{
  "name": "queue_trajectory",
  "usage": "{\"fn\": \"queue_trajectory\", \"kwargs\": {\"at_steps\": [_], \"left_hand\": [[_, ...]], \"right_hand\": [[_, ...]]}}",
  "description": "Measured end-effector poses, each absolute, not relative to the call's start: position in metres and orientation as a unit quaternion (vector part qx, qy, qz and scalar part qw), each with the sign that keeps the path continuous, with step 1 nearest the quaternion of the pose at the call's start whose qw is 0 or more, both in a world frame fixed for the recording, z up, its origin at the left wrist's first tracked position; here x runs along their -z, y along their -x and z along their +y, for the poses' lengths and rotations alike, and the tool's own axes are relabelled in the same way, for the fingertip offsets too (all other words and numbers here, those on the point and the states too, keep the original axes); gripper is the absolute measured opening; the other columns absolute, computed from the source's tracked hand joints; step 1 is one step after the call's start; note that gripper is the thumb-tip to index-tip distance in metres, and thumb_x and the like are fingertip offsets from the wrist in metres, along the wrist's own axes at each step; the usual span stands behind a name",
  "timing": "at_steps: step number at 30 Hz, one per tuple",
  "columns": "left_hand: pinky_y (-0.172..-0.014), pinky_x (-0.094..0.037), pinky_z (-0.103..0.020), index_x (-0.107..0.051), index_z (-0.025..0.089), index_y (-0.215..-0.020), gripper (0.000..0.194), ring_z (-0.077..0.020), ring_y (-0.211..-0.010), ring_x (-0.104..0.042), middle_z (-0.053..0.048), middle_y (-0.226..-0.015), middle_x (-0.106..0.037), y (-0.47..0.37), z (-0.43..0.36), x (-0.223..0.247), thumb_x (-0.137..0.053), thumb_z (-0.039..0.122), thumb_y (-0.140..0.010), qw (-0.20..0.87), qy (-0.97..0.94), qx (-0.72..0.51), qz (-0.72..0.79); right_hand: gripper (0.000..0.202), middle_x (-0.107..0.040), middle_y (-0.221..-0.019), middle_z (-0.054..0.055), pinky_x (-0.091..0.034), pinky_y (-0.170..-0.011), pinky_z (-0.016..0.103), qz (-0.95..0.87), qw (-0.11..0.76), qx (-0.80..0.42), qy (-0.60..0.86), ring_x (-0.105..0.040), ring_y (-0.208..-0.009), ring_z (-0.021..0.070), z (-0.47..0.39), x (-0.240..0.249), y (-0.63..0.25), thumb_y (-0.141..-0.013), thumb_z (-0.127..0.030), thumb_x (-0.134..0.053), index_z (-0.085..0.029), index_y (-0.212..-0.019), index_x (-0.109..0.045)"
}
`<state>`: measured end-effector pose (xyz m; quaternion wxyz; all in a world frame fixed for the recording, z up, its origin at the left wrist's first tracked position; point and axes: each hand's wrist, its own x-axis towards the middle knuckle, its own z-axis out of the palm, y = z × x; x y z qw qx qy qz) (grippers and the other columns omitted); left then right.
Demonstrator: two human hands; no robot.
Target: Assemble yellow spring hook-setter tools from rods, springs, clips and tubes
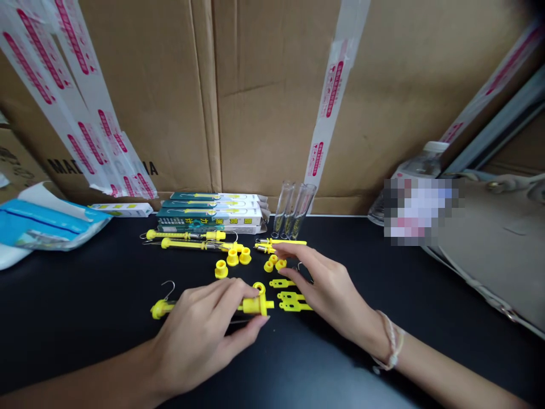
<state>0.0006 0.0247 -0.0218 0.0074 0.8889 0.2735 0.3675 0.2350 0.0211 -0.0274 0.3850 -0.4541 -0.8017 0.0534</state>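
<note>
Head view: left hand (200,335) pinches one yellow spring scale (255,305) lying on the black table (63,318); right hand (327,289), fingers spread and empty, hovers over loose caps (275,264). Two finished scales (187,240) wait behind.

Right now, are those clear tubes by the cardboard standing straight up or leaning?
Leaning. The clear tubes have their bottoms on the black table and their open tops tilted back against the cardboard box.

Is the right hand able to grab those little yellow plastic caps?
Probably yes: the right hand hovers open right beside the small yellow plastic caps, and nothing lies between them.
</note>
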Motion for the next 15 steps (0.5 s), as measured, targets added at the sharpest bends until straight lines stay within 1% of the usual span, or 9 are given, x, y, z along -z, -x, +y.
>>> {"fn": "queue_trajectory", "kwargs": {"at_steps": [4, 9, 12, 15], "left_hand": [[-0.059, -0.057, -0.026, -0.057, 0.021, -0.096, 0.009, -0.0168, -0.072, -0.074, 0.001, -0.087, -0.074, 0.000, 0.026, 0.022, -0.058, 0.030, -0.095, 0.000, -0.879, -0.370, 0.301], [-0.059, -0.058, -0.028, -0.057, 0.021, -0.097, 0.008, -0.0190, -0.071, -0.073, 0.000, -0.085, -0.073, 0.001, 0.027, 0.022, -0.060, 0.025, -0.090, -0.020, -0.875, -0.361, 0.322], [-0.061, -0.059, -0.028, -0.057, 0.021, -0.098, 0.010, -0.0182, -0.070, -0.073, 0.000, -0.084, -0.072, 0.000, 0.027, 0.023, -0.060, 0.023, -0.088, -0.019, -0.877, -0.359, 0.319], [-0.062, -0.059, -0.027, -0.056, 0.021, -0.098, 0.010, -0.0171, -0.071, -0.073, 0.001, -0.085, -0.072, 0.000, 0.026, 0.023, -0.059, 0.022, -0.089, -0.018, -0.877, -0.364, 0.314]], "right_hand": [[0.040, -0.070, -0.120, 0.007, -0.059, -0.092, 0.037, -0.800, 0.363, -0.055, 0.476, -0.069, -0.107, 0.0207, 0.022, 0.029, -0.235, -0.095, -0.013, -0.059, -0.023, -0.133, -0.050], [0.037, -0.069, -0.120, 0.007, -0.057, -0.094, 0.037, -0.806, 0.346, -0.060, 0.477, -0.067, -0.109, 0.0207, 0.021, 0.029, -0.237, -0.095, -0.013, -0.057, -0.023, -0.130, -0.050], [0.031, -0.069, -0.118, 0.007, -0.056, -0.095, 0.036, -0.806, 0.369, -0.047, 0.460, -0.067, -0.108, 0.0207, 0.016, 0.026, -0.235, -0.097, -0.017, -0.058, -0.023, -0.127, -0.053], [0.023, -0.070, -0.108, 0.007, -0.057, -0.087, 0.033, -0.784, 0.420, -0.042, 0.456, -0.068, -0.095, 0.0198, 0.002, 0.021, -0.225, -0.098, -0.024, -0.060, -0.023, -0.120, -0.057]]}}
